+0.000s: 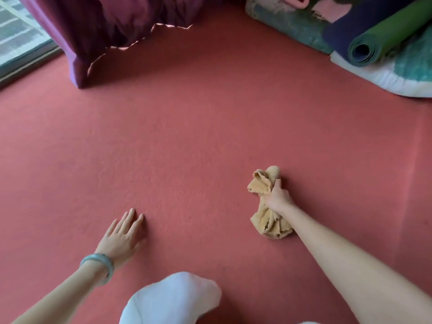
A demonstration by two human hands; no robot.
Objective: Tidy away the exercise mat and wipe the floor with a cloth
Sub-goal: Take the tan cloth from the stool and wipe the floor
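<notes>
Cloth: a crumpled tan cloth (266,202) lies bunched on the red floor (187,148), right of centre, with the right hand across its middle.
Cloth and fingers: one loose end sticks out past the fingertips, away from the person; the other end spills out behind the wrist, under the forearm.
Right hand: the right hand (278,196) grips the cloth at its waist, fingers curled round the fabric, thumb lying along the top, pressing it to the floor.
Left hand: the left hand (122,235) rests flat on the floor, well apart from the cloth, fingers straight and slightly spread, holding nothing.
Bangle: a pale green bangle (98,265) circles the left wrist.
Knee: a knee in white fabric (173,298) shows at the bottom edge, between the two arms.
Exercise mat: a rolled green exercise mat (383,40) lies at the top right, far from the cloth, on a pile of padded bedding (397,78), beside a dark navy roll (364,22).
Curtain: a maroon curtain (105,31) hangs at the top left, its hem touching the floor, next to a glass door (18,38).
</notes>
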